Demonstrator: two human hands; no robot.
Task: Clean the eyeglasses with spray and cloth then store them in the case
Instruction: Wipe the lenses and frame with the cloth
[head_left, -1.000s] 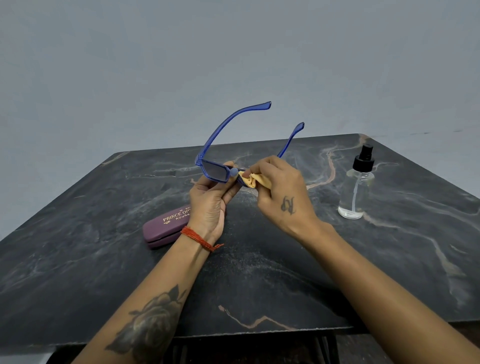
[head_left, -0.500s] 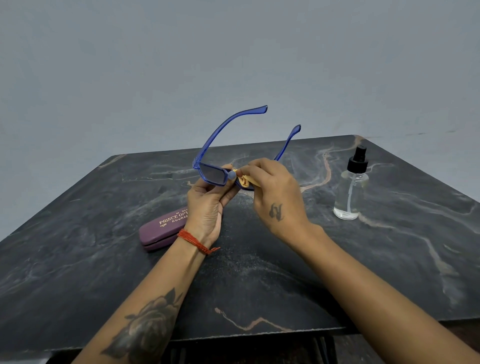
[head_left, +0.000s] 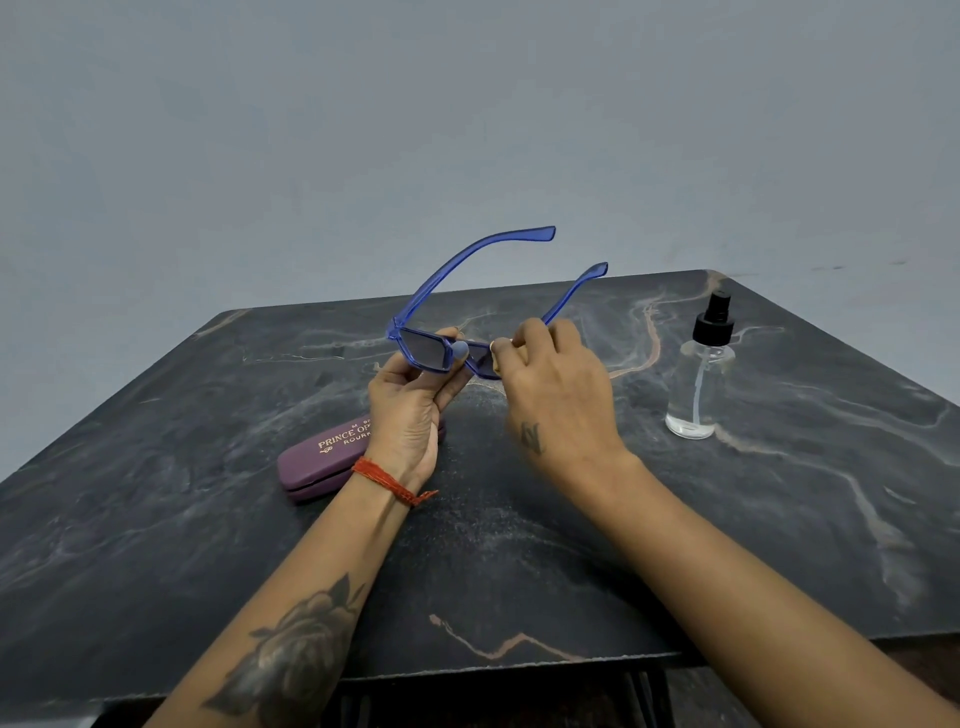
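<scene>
My left hand gripped the blue eyeglasses at the bridge above the desk; my right hand pinched the right lens. The closed case lay left, the spray bottle right.

Bare forearms, no sleeves. Left hand: red thread bracelet at wrist, rose tattoo on forearm. Right hand: sm. tattoo on back.

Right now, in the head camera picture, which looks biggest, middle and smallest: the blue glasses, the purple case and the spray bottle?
1. blue glasses, held up nearer the camera, so that may flatter them.
2. purple case and spray bottle look about alike; the left hand hides part of the case, so no ranking.
</scene>
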